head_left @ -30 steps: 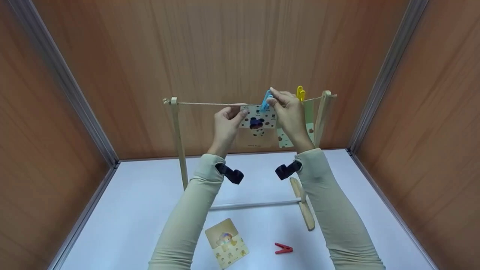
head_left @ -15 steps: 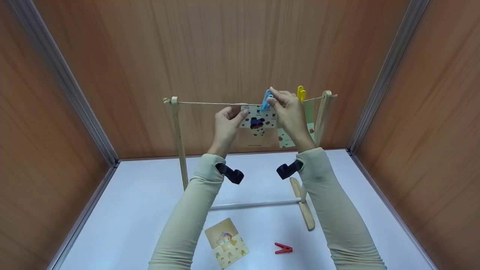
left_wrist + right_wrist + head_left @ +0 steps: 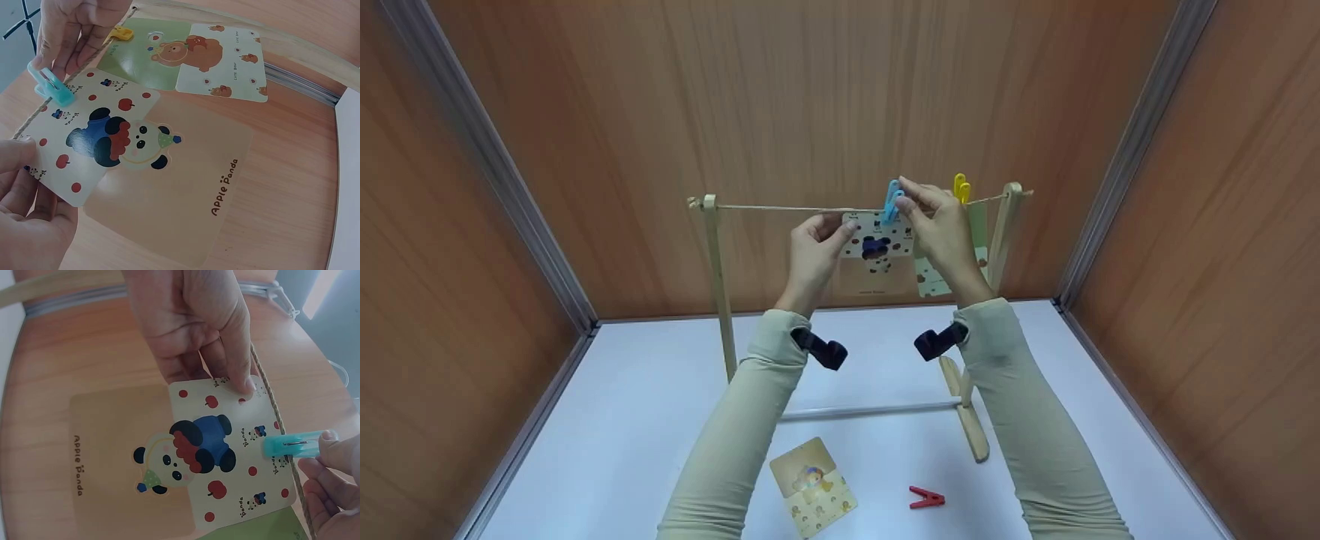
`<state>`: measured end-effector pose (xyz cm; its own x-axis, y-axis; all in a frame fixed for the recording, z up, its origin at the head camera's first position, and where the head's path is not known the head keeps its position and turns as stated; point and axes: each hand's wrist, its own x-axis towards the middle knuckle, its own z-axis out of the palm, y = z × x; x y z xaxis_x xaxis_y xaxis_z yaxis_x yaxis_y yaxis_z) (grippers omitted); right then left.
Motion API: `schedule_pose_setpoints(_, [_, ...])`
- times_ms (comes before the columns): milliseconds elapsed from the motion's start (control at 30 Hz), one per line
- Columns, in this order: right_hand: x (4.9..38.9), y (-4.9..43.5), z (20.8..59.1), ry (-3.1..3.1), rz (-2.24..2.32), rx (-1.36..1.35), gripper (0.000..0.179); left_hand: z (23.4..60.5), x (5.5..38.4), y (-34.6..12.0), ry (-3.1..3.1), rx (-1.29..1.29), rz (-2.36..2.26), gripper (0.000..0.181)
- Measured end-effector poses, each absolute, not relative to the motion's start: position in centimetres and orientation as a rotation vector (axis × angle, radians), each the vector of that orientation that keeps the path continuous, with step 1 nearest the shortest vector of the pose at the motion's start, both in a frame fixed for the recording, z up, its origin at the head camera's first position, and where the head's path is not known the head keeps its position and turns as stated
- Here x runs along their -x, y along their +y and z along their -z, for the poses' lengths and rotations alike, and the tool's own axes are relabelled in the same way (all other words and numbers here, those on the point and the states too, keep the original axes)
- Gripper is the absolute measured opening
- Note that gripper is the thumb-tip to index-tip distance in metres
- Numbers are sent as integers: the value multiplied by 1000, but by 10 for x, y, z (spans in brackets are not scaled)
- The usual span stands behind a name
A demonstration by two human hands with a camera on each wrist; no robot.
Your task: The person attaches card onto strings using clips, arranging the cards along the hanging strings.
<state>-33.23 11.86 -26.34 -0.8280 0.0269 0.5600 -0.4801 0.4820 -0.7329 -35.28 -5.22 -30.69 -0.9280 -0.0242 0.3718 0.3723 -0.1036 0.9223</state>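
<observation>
A panda card [image 3: 876, 255] hangs at a string [image 3: 780, 207], its top edge close against it. My left hand [image 3: 817, 251] pinches the card's upper left corner between thumb and fingers. With thumb and fingertips, my right hand [image 3: 941, 225] pinches the handles of a light blue clothespin [image 3: 892, 201]. In the right wrist view, the jaws of the clothespin [image 3: 292, 444] overlap the string and the card's top edge. Right of it, a green and white bear card [image 3: 194, 59] hangs under a yellow clothespin [image 3: 961, 187], partly hidden by my right hand in the head view.
The string runs between two wooden posts [image 3: 718, 292] of a stand with a pale crossbar [image 3: 877, 410] and a wooden foot [image 3: 973, 427]. On the white table lie a yellowish card [image 3: 814, 487] and a red clothespin [image 3: 927, 497]. Wood panels enclose the sides and back.
Both hands stay nearly in place at the card and the blue clothespin. The clothespin's handles stand slightly more upright and the string sits a touch lower in view.
</observation>
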Motion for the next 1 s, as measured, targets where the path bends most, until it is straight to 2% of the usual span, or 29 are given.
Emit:
schedule_pose_setpoints(633, [333, 124, 270, -2054, -1446, -442, 34, 308, 353, -57, -1940, 419, 2100, 26])
schedule_pose_setpoints(1000, [331, 134, 282, -2014, -1522, -455, 35, 320, 352, -68, -1959, 542, 2153, 35])
